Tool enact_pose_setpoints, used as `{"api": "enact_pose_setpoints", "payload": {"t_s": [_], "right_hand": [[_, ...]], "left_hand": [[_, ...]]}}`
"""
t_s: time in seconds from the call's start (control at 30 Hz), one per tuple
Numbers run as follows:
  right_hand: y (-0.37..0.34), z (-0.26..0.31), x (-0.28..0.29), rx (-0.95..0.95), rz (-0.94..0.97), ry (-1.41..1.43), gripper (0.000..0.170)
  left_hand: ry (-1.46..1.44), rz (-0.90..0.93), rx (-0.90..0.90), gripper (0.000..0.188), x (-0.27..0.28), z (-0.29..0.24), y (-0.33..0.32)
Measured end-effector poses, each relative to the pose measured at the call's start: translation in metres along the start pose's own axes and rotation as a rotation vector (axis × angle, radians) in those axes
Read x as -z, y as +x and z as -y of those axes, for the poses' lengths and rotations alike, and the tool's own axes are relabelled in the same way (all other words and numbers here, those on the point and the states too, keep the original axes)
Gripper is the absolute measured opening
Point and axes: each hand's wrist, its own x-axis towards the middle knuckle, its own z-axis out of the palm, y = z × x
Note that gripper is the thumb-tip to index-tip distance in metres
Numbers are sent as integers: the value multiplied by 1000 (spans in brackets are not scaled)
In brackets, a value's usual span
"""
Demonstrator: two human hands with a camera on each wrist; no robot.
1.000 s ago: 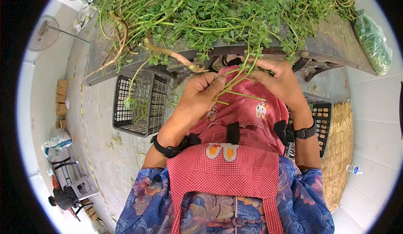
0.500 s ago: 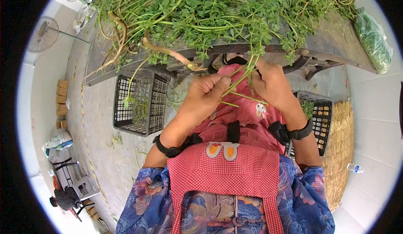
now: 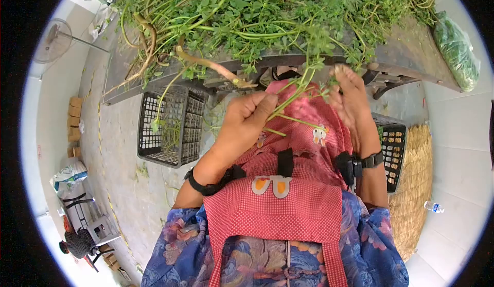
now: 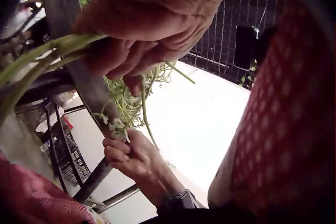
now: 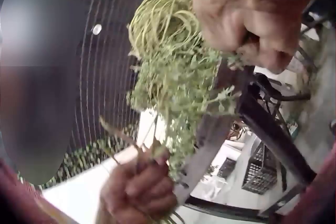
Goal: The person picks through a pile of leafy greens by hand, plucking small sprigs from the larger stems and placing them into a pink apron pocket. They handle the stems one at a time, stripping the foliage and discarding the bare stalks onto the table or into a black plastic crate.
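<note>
My left hand (image 3: 247, 116) grips a few long green stems (image 3: 294, 95), thumb on top, in front of the apron. Their cut ends stick out below the thumb, and their leafy tops reach toward the table edge. To the right, apart from those stems, my right hand (image 3: 352, 95) has its fingers curled in. A small leafy sprig (image 3: 326, 89) shows at its fingertips; in the left wrist view the pale green sprig (image 4: 118, 128) sits at the right hand's (image 4: 139, 162) thumb and finger. The left hand (image 5: 139, 190) also appears low in the right wrist view.
A large heap of leafy greens (image 3: 278, 19) covers the table (image 3: 128, 73), with a thick brown stem (image 3: 213, 68) over its edge. Black crates (image 3: 193, 127) stand on the floor both sides. A plastic bag of greens (image 3: 457, 53) lies at the table's right end.
My right hand has drawn back to the right from the stems and turned, with a small sprig at its fingertips. The left hand keeps its hold, nearly in place.
</note>
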Motion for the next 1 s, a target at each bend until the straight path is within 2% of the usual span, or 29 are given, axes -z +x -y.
{"api": "enact_pose_setpoints", "payload": {"t_s": [0.03, 0.1, 0.17, 0.27, 0.33, 0.37, 0.43, 0.5, 0.63, 0.77, 0.83, 0.97, 1.0], "right_hand": [[-4, 1, 4, 4, -3, -1, 24], [-13, 6, 5, -61, 151, 277, 29], [-18, 12, -7, -26, 102, 325, 31], [-17, 14, -9, 18, 136, 192, 26], [-13, 8, -7, 63, 232, 3, 20], [-14, 9, -8, 64, 233, 5, 20], [-21, 15, -18, 144, 165, -237, 20], [-17, 11, -19, 196, 188, -333, 20], [-16, 5, -30, 274, 217, -504, 19], [-10, -2, -26, 311, 220, -708, 17], [-8, -4, -33, 513, -6, -767, 15], [0, -7, -19, 532, -111, -923, 12], [3, 0, -16, 491, -234, -709, 10]], "left_hand": [[-1, 4, -3, 30, 1, -2, 2], [-94, 11, 92, 34, 2, -9, 1], [-126, 15, 137, 35, 2, -16, 2], [-201, 43, 200, 34, 6, -18, 3], [-239, 72, 220, 33, 8, -16, 3], [-293, 73, 252, 32, 9, -14, 3], [-345, 77, 285, 32, 11, -11, 4], [-472, 116, 300, 33, 13, -9, 5], [-493, 142, 304, 33, 13, -7, 7], [-364, 114, 297, 30, 7, -13, 6], [-284, 90, 302, 29, 1, -14, 6], [-254, 94, 223, 28, -1, -23, 4], [-203, 81, 196, 29, 0, -26, 4]]}}
